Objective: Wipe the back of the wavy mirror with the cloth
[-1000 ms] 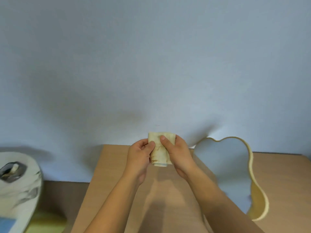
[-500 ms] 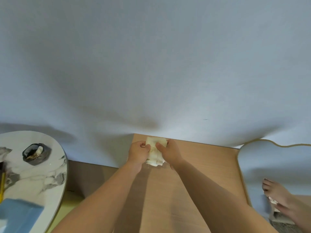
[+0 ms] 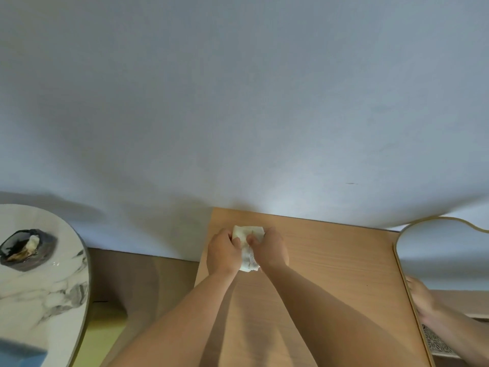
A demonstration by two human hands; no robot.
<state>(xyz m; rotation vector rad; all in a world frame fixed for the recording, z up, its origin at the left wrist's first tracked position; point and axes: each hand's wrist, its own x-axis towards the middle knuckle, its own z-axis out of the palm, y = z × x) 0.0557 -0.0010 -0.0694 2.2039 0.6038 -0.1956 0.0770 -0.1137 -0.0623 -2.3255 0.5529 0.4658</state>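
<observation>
A folded cream cloth point(image 3: 248, 245) is pinched between my two hands, over the far left part of a light wooden board surface point(image 3: 330, 266). My left hand point(image 3: 224, 252) grips its left edge and my right hand point(image 3: 268, 249) grips its right edge. The wavy mirror point(image 3: 444, 250), with a thin gold rim, shows its glass side at the right edge of view. It reflects the wall and a bare foot. Whether the cloth touches the wood I cannot tell.
A grey-white wall point(image 3: 238, 102) rises right behind the board. A round marble-patterned table point(image 3: 45, 287) stands at the left with a dark dish point(image 3: 26, 246) on it. A blue item point(image 3: 21, 353) sits at the bottom left corner.
The view has tilted down and swung left, so the mirror slid to the right edge. Both hands, still holding the cloth, have come down close to the board.
</observation>
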